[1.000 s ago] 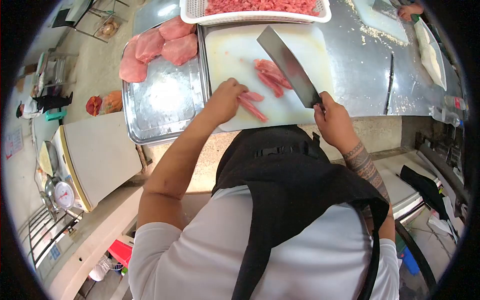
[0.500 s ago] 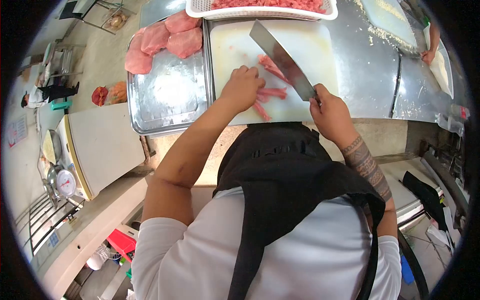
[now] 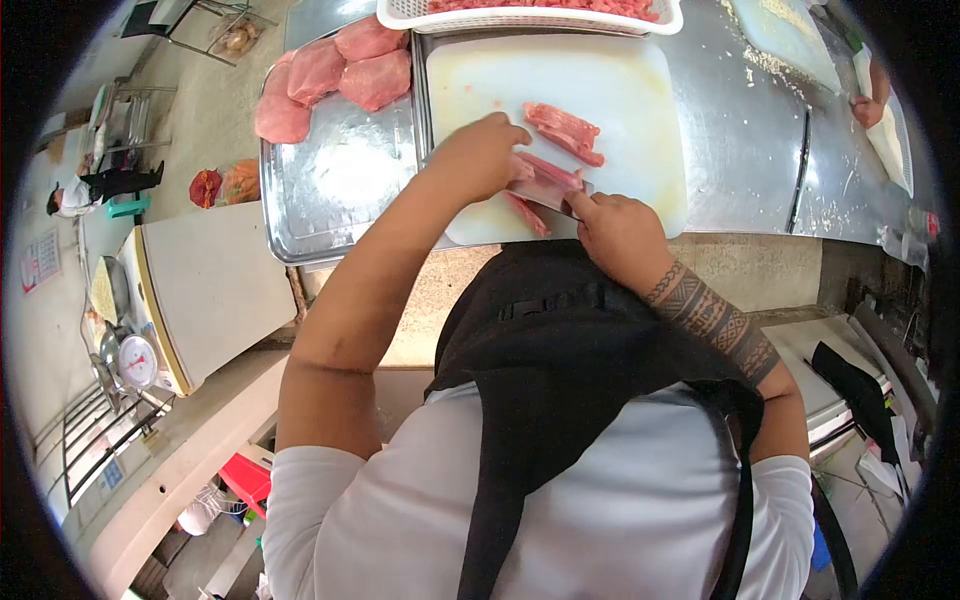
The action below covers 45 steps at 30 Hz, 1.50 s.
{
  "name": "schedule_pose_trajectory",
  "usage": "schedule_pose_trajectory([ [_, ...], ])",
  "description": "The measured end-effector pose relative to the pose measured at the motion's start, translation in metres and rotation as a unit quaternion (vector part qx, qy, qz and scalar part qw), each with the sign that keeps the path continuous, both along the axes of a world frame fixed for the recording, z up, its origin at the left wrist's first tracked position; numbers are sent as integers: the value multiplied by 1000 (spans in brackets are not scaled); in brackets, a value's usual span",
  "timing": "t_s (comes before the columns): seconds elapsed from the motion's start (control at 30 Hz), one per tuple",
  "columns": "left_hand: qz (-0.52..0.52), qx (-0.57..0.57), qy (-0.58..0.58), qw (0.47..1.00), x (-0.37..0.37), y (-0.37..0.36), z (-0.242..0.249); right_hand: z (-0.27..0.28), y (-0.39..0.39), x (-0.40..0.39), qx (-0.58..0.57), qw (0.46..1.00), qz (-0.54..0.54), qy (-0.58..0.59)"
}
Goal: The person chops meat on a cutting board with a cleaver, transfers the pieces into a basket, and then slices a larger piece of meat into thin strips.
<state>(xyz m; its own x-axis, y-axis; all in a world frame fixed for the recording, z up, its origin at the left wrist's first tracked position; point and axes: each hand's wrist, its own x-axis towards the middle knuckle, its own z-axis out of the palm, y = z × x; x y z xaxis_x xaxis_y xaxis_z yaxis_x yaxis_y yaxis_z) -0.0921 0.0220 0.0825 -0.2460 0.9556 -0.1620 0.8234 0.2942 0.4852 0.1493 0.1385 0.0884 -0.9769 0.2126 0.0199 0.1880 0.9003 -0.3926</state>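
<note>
My right hand (image 3: 625,236) grips the handle of a cleaver (image 3: 545,188). Its blade lies low and nearly flat over the white cutting board (image 3: 645,90), beside a strip of raw meat (image 3: 552,172). My left hand (image 3: 482,160) has its fingers curled at the left end of that strip; its fingertips are partly hidden. Farther up the board sits a thicker sliced piece of meat (image 3: 564,131). A thin meat strip (image 3: 527,215) lies on the near side of the blade.
Left of the board, a metal tray (image 3: 335,205) holds several thick meat slices (image 3: 375,80). A white basket (image 3: 530,22) of cut meat stands behind the board. At the right are another board (image 3: 790,40) with pale crumbs and another person's hand (image 3: 868,110).
The cleaver has come down from above the thicker meat piece toward me and tilted low beside the nearer strips. My right hand moved left and nearer; my left hand stays by the meat.
</note>
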Motion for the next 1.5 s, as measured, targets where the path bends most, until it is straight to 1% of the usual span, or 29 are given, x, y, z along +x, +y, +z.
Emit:
schedule_pose_trajectory([
  [0.03, -27, -45, 5, 999, -1, 9, -11, 1, -1, 2, 1, 1000, 0, 13],
  [0.13, -86, -93, -19, 992, 0, 38, -27, 6, -2, 9, 12, 1000, 12, -15],
  [0.17, -78, -86, -44, 992, 1, 40, -29, 9, -1, 10, 6, 1000, 18, -12],
  [0.23, -65, -73, -93, 991, 1, 42, -18, 14, 0, 9, -5, 1000, 28, -5],
  [0.33, -21, 22, 2, 1000, -30, 33, -22, 10, 5, 11, -8, 999, 38, 8],
  [0.43, -22, -59, -19, 998, -36, 18, -26, -1, 11, 9, -18, 999, 38, -9],
  [0.47, -29, -73, -39, 996, -37, 17, -35, -3, 13, 7, -25, 999, 39, -4],
  [0.57, -53, -74, -13, 996, -24, 15, -35, -10, 18, 1, -38, 998, 46, 13],
  [0.67, -33, -81, -75, 993, -14, 19, -30, -22, 19, -6, -57, 996, 56, 31],
  [0.77, -35, -79, -104, 991, -3, 23, -14, -22, 18, -15, -20, 997, 73, 25],
  [0.8, -38, -73, -95, 992, 1, 24, -18, -26, 18, -18, -26, 997, 77, 17],
  [0.87, -26, -39, -53, 998, 8, 25, -36, -15, 13, -23, -16, 996, 87, -7],
  [0.9, -19, -24, -32, 999, 11, 26, -38, -12, 9, -26, -13, 995, 92, -20],
  [0.93, -15, -9, -27, 999, 13, 27, -39, -9, 6, -28, -28, 994, 103, 30],
  [1.0, -35, -21, -11, 999, 8, 34, -45, 7, 2, -28, -17, 994, 107, 10],
  [1.03, -43, -29, -6, 999, 9, 37, -38, 17, -1, -27, -14, 994, 110, -2],
  [1.07, -14, 16, -43, 999, 7, 35, -31, 21, -3, -22, -30, 995, 94, -7],
  [1.1, 16, 61, -77, 995, 4, 36, -3, 23, 0, -17, -46, 996, 78, -11],
  [1.17, 74, 172, 5, 982, -12, 29, 22, 34, 10, -4, -89, 995, 33, -5],
  [1.23, 167, 242, 5, 956, -20, 11, 56, 52, 22, 16, -143, 989, -24, 11],
  [1.27, 198, 226, 9, 954, -22, 0, 71, 53, 28, 25, -160, 985, -62, -8],
  [1.33, 191, 189, -3, 963, -17, -19, 67, 54, 40, 44, -190, 970, -142, -46],
  [1.37, 186, 172, -9, 967, -16, -25, 62, 47, 45, 52, -210, 963, -166, -31],
  [1.4, 119, 143, -6, 982, -17, -33, 39, 33, 49, 62, -231, 954, -190, -16],
  [1.47, 80, 119, -5, 990, 5, -40, 8, 6, 55, 78, -260, 937, -232, 14],
  [1.5, 60, 107, -6, 992, 17, -41, -2, 3, 55, 81, -257, 934, -247, 21],
])
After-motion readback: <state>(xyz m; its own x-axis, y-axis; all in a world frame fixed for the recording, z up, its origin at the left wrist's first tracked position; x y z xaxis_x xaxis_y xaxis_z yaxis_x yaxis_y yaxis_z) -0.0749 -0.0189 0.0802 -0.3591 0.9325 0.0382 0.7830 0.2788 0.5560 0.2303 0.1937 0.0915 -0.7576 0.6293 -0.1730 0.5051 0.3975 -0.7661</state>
